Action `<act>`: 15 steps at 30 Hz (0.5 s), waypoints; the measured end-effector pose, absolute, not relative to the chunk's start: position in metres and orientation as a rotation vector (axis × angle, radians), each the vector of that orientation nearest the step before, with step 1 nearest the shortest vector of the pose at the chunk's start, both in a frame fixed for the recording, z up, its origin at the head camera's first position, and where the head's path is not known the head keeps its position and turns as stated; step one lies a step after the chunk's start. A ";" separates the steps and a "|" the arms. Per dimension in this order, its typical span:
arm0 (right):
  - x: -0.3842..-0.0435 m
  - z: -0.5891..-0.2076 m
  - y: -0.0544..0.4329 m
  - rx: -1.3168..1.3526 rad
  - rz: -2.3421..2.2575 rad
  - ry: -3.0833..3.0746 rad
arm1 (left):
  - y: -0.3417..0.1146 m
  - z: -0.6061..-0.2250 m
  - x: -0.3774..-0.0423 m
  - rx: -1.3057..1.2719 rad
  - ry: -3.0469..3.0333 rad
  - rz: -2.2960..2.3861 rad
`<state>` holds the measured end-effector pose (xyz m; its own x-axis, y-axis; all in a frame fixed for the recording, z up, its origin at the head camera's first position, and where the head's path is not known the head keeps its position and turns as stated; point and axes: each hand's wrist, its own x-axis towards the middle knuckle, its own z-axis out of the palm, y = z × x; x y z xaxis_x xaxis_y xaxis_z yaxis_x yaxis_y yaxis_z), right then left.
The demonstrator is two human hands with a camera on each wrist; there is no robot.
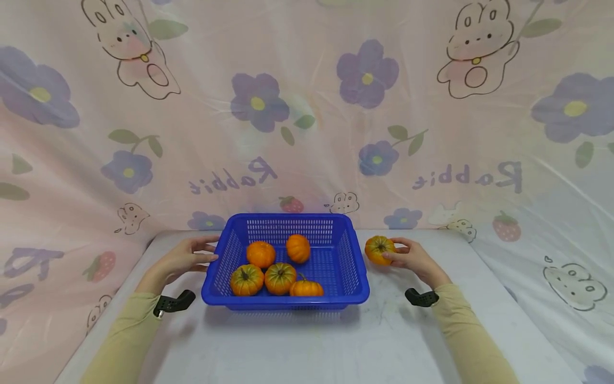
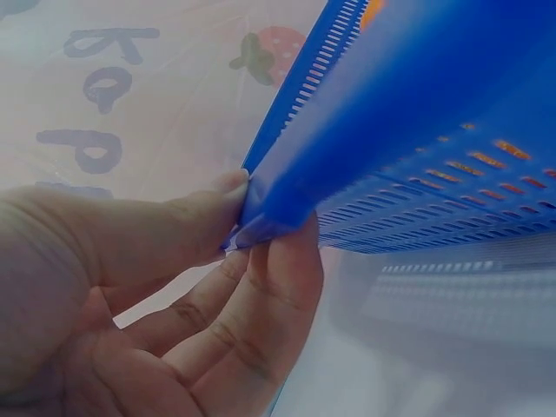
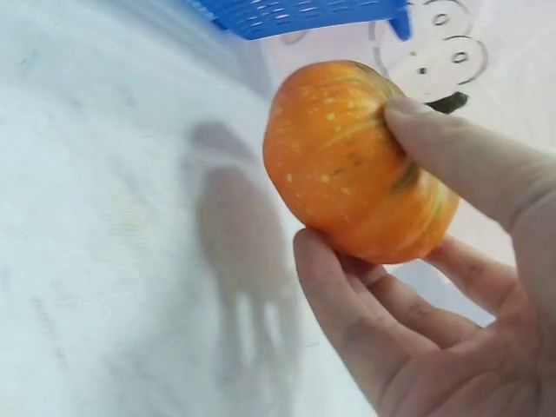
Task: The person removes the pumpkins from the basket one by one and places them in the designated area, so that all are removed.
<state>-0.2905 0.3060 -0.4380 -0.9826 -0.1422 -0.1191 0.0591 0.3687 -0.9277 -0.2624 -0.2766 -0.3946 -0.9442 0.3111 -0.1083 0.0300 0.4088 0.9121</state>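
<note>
Pumpkins [image 1: 247, 279] number six: five in one blue basket [image 1: 285, 300] near the far edge of the tabletop [image 1: 288, 346], one grasped by the right grip [image 1: 412, 261] beside it. The left grip [image 1: 184, 260] pinches the basket's left edge.

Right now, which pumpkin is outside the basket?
The pumpkin held in the right hand, to the right of the basket; the other five all lie inside it.

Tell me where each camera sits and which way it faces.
Head: on the person's head, facing forward and down at the basket; left hand, right hand and sleeves show.
Left wrist: on that wrist, facing the left hand pinching the rim.
Right wrist: likewise, facing the right hand holding a pumpkin.
Head and right wrist share that pumpkin.
</note>
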 end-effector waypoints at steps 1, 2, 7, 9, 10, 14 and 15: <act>-0.291 -0.440 0.305 -0.063 -1.686 2.435 | -0.276 -0.394 -0.263 0.296 2.408 1.549; -0.292 -0.442 0.304 -0.051 -1.700 2.427 | -0.276 -0.394 -0.263 0.295 2.408 1.549; -0.295 -0.449 0.299 0.017 -1.741 2.423 | -0.277 -0.395 -0.264 0.304 2.404 1.554; -0.295 -0.451 0.297 0.038 -1.736 2.437 | -0.276 -0.394 -0.263 0.305 2.403 1.556; -0.296 -0.453 0.296 0.044 -1.731 2.446 | -0.276 -0.394 -0.263 0.303 2.405 1.554; -0.298 -0.456 0.292 0.079 -1.713 2.466 | -0.276 -0.394 -0.262 0.290 2.412 1.554; -0.298 -0.457 0.291 0.074 -1.703 2.473 | -0.276 -0.395 -0.262 0.287 2.412 1.555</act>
<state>-0.2977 0.2907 -0.4569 -0.9893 -0.0378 -0.1409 0.1182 0.3592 -0.9257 -0.2618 -0.2761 -0.3946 -0.9476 0.3010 -0.1070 0.0267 0.4086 0.9123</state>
